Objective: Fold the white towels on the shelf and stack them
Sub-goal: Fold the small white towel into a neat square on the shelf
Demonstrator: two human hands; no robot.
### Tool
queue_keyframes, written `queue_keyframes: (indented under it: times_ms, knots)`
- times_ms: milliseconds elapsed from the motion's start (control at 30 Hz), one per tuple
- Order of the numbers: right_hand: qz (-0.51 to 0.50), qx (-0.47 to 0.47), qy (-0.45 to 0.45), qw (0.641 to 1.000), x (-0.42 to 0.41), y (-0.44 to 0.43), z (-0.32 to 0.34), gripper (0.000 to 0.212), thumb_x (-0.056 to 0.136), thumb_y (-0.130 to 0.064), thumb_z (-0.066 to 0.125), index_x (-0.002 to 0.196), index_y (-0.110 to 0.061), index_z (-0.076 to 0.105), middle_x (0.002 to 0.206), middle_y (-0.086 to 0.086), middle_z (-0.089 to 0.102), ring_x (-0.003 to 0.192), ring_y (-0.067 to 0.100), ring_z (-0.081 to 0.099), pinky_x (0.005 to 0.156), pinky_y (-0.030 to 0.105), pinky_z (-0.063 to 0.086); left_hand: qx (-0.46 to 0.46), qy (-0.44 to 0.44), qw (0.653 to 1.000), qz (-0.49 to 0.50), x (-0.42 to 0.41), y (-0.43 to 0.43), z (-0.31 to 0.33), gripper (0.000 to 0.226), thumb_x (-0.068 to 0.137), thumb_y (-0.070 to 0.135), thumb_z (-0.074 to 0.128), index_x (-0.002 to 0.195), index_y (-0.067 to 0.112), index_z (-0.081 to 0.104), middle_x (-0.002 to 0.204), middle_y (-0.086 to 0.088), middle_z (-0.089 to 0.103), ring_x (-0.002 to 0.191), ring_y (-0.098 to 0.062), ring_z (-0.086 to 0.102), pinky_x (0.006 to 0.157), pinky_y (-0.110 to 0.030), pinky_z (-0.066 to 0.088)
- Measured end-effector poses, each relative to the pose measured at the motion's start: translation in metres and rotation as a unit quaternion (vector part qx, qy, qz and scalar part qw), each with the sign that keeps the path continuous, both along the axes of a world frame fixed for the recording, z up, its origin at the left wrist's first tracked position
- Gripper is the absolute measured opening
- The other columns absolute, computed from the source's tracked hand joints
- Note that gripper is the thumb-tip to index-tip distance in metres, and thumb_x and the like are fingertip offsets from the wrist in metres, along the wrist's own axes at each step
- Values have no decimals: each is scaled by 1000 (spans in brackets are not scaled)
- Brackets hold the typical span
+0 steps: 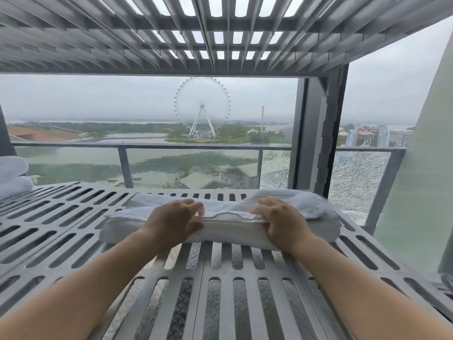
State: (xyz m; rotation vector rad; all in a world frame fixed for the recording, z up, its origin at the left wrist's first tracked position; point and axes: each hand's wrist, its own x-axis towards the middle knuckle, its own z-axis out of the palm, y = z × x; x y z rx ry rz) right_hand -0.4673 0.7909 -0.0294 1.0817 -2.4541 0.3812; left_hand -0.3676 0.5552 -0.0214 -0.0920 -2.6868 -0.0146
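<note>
A white towel [228, 230] lies folded into a long thick band across the middle of the grey slotted shelf [73, 217]. My left hand [171, 220] rests on its left half, fingers curled over the top fold and thumb at the front. On the right half sits my right hand [282, 220], gripping the folded edge in the same way. At the far left edge of the shelf stand two folded white towels [13, 176], one on top of the other.
Another slotted shelf [220, 33] hangs close overhead. A dark upright post [321, 133] stands at the back right. Behind the shelf is a window with a balcony railing [147, 146] and cracked glass [355, 177] at the right. A pale curtain [421, 168] hangs far right.
</note>
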Motion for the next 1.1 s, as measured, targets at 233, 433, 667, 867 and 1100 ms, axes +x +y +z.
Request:
queue_keyframes:
  times_ms: [233, 433, 667, 867, 1100]
  knots:
    - [33, -30, -1, 999, 0, -1, -1, 32, 79, -7, 49, 107, -15, 63, 110, 2, 64, 109, 21, 53, 92, 29, 43, 86, 63, 994, -20, 9, -11, -2, 15, 86, 38, 60, 91, 26, 66, 92, 11, 64, 78, -11, 61, 70, -32, 53]
    - [64, -91, 22, 994, 4, -6, -2, 18, 86, -28, 63, 90, -11, 70, 99, 3, 70, 95, 25, 62, 77, 37, 51, 61, 86, 994, -35, 8, -8, -7, 15, 86, 36, 60, 98, 28, 65, 102, 14, 65, 83, -12, 62, 66, -28, 49]
    - [9, -74, 20, 997, 2, -6, -1, 17, 79, -32, 69, 86, -17, 69, 92, 2, 70, 88, 24, 63, 67, 26, 42, 77, 103, 991, -33, 1, -4, -16, 22, 82, 35, 66, 98, 23, 57, 91, 9, 65, 74, -15, 62, 64, -28, 48]
    - [98, -41, 13, 994, 15, -14, -2, 42, 82, -41, 61, 120, -23, 56, 113, -3, 64, 106, 18, 55, 85, 33, 46, -12, 189, 978, -81, 7, 2, -13, 16, 79, 26, 72, 85, 16, 60, 78, 3, 69, 61, -21, 65, 49, -30, 51]
    - [120, -86, 15, 989, 17, -17, -6, 13, 88, -25, 58, 92, -18, 68, 97, -4, 67, 89, 20, 60, 68, 31, 45, 19, 177, 972, -154, 14, 8, -3, 15, 83, 36, 65, 86, 21, 64, 87, 7, 68, 65, -13, 65, 52, -28, 53]
